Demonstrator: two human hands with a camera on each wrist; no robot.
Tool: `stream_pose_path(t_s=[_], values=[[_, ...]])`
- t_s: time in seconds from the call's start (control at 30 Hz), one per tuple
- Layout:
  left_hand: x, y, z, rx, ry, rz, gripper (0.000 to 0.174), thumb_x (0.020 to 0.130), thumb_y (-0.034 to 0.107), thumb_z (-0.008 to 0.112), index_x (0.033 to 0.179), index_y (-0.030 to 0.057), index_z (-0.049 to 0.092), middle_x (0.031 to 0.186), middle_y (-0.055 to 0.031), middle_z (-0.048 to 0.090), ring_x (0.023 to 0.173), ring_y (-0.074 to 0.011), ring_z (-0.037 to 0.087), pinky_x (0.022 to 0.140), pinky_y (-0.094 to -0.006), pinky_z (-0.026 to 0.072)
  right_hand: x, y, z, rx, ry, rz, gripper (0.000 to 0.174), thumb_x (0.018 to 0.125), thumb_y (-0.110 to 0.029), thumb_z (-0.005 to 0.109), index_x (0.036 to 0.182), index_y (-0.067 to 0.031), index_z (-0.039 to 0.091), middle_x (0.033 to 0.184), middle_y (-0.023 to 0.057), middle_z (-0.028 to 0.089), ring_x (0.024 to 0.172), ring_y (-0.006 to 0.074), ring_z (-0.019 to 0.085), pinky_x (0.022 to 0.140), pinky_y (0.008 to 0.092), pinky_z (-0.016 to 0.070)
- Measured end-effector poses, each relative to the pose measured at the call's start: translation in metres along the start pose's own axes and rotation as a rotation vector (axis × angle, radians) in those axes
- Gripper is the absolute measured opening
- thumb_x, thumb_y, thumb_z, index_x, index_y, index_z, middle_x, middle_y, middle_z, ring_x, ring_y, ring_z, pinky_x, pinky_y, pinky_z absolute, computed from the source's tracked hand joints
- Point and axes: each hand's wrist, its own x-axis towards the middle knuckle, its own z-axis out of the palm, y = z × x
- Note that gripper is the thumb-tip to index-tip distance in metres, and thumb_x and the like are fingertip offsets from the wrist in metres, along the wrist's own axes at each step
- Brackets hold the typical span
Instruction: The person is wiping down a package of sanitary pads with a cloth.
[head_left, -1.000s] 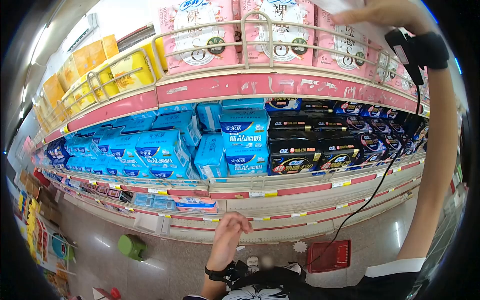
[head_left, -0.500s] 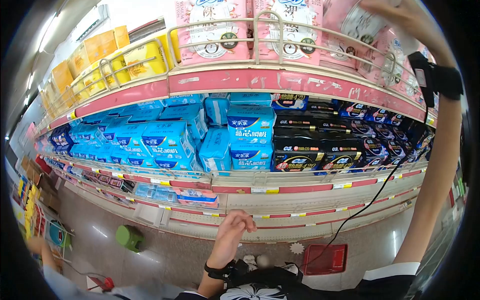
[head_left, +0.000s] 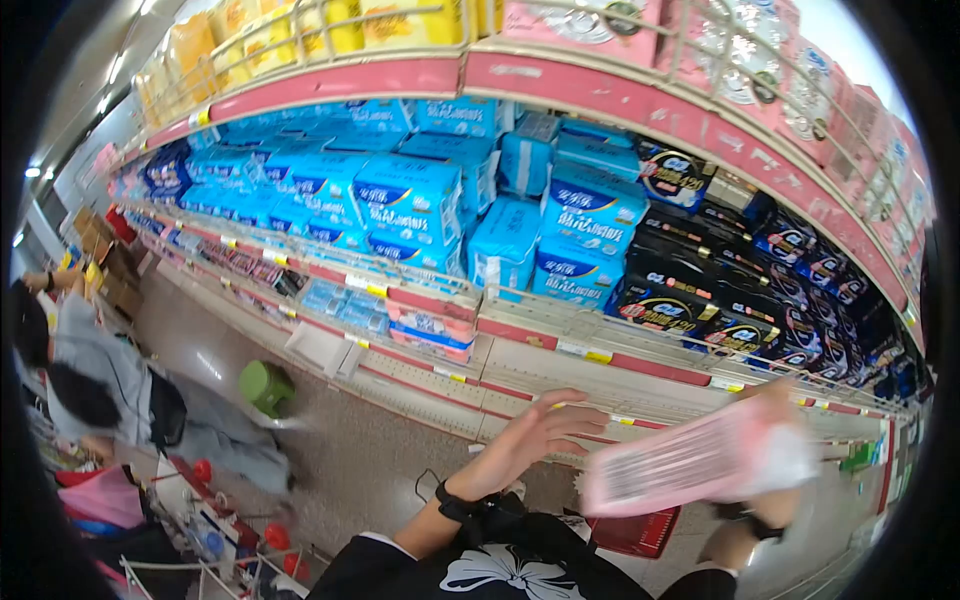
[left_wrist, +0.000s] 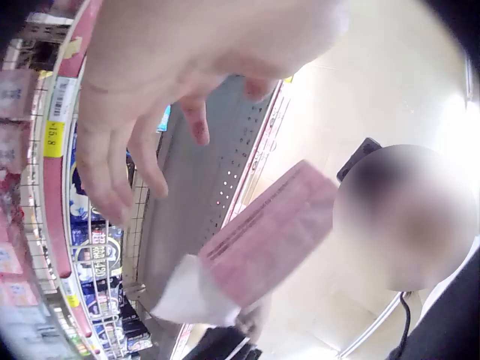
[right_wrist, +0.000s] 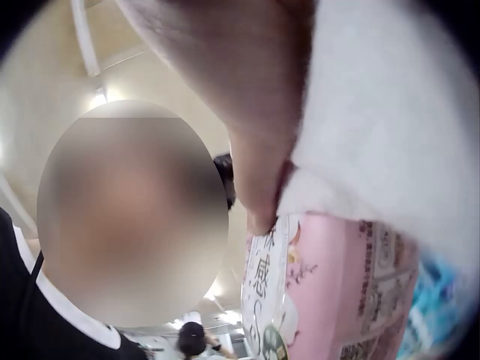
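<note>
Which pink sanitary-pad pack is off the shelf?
The pink pack gripped in the right hand; the other pink packs are on the upper shelf.

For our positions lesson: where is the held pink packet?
In the head view, the pink packet is at lower right, in the right hand, with the left hand to its left and the red basket below.

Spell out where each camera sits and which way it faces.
Head: on the head, facing forward and down at store shelves; left hand, right forearm, black shirt show.
Left wrist: on that wrist, facing a pink sanitary-pad pack; left hand and the wearer's blurred head show.
Right wrist: on that wrist, facing the pack; right hand, blurred head and black shirt show.
Both wrist views share the pack and head.
</note>
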Motion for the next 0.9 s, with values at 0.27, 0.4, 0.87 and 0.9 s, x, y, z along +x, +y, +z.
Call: stream_pose_path(t_s=[0.27, 0.4, 0.87, 0.9], values=[[-0.028, -0.026, -0.046, -0.171, -0.003, -0.188, 0.054, 0.087, 0.031, 0.043, 0.131, 0.0024, 0.027, 0.127, -0.0140, 0.041, 0.114, -0.0186, 0.044, 0.096, -0.0299, 0.0333, 0.040, -0.031, 0.101, 0.529, -0.378, 0.010, 0.056, 0.050, -0.023, 0.080, 0.099, -0.0043, 0.058, 0.092, 0.0102, 0.057, 0.082, 0.0272, 0.049, 0.079, 0.0358, 0.0363], [-0.032, -0.018, -0.019, -0.209, 0.289, -0.102, 0.052, 0.086, 0.032, 0.041, 0.125, -0.0022, 0.036, 0.118, -0.0161, 0.050, 0.105, -0.0221, 0.053, 0.092, -0.0343, 0.0400, 0.039, -0.033, 0.115, 0.479, -0.092, 0.170, 0.064, 0.056, -0.023, 0.078, 0.110, -0.0032, 0.050, 0.108, 0.0119, 0.050, 0.093, 0.0284, 0.043, 0.084, 0.0356, 0.0328], [-0.035, -0.009, -0.013, -0.445, 0.401, -0.010, 0.055, 0.092, 0.046, 0.027, 0.127, 0.0051, 0.035, 0.117, -0.0136, 0.051, 0.104, -0.0232, 0.053, 0.087, -0.0359, 0.0450, 0.030, -0.065, 0.144, 0.338, 0.111, -0.028, 0.032, 0.071, 0.002, 0.060, 0.103, -0.0021, 0.059, 0.104, 0.0119, 0.056, 0.091, 0.0279, 0.048, 0.078, 0.0333, 0.0398], [-0.034, -0.011, -0.013, -0.446, 0.416, -0.011, 0.051, 0.093, 0.043, 0.027, 0.126, 0.0057, 0.037, 0.114, -0.0114, 0.052, 0.100, -0.0202, 0.054, 0.084, -0.0330, 0.0458, 0.025, -0.063, 0.146, 0.378, 0.079, -0.045, 0.032, 0.070, 0.003, 0.060, 0.102, -0.0016, 0.060, 0.104, 0.0125, 0.057, 0.090, 0.0275, 0.048, 0.077, 0.0326, 0.0405]])
